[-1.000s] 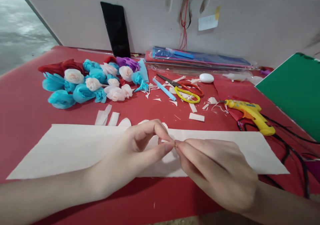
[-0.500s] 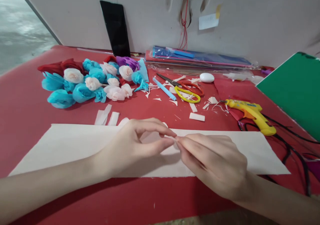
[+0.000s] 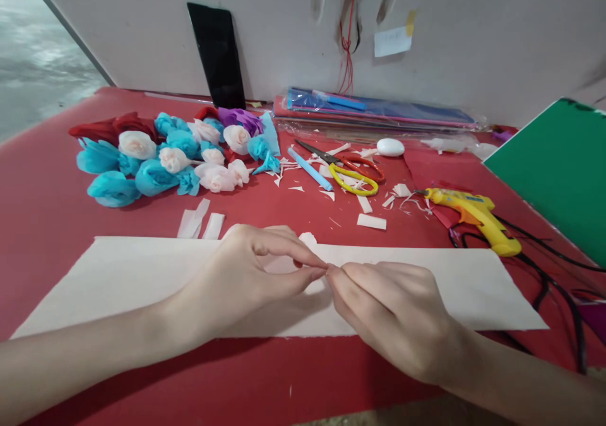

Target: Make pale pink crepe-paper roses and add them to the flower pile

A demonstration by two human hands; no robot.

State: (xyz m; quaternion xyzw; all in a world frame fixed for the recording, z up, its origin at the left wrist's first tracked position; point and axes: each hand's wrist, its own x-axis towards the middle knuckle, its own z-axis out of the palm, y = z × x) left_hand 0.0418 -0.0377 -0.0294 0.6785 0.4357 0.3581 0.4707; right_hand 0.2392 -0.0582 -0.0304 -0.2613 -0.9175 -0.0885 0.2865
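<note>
My left hand (image 3: 249,278) and my right hand (image 3: 398,315) meet fingertip to fingertip above a long pale sheet of paper (image 3: 127,281). Each is closed in a pinch on the same small piece of pale crepe paper, which the fingers now almost wholly cover. Behind the left knuckles a rounded pale paper piece (image 3: 308,238) pokes past the sheet's far edge. Just beyond the sheet lie pale paper strips (image 3: 193,219). Farther back on the left is a heap of crepe paper flowers in blue (image 3: 113,188), pale pink (image 3: 218,177), red and purple.
Scissors (image 3: 355,180) and a blue pen (image 3: 310,168) lie among paper scraps. A yellow glue gun (image 3: 466,214), its black cord trailing, is at right near a green board (image 3: 558,167). Against the back wall are a phone (image 3: 218,53) and plastic-wrapped paper (image 3: 379,110).
The fingertips have drawn together and shifted slightly left. The small pale paper that showed between them is now nearly hidden. Objects on the table stay where they were.
</note>
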